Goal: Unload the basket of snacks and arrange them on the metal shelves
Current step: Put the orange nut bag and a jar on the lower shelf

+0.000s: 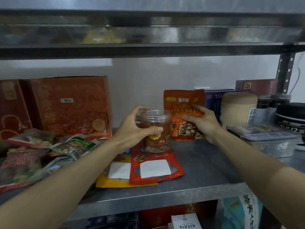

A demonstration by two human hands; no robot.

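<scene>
Loose packets (33, 154) lie at the left of the shelf (206, 171), their print blurred. The left hand (137, 128) curls thumb and fingers round a clear jar (156, 131) of brown snacks, its base over a red pouch (155, 166). The right hand (203, 124) grips an orange bag (181, 111) of nuts upright just beside it; the bag's writing is unreadable. Further right a blue box (214, 100) shows "19", and a black tub (292, 119), cut off, shows "12"
</scene>
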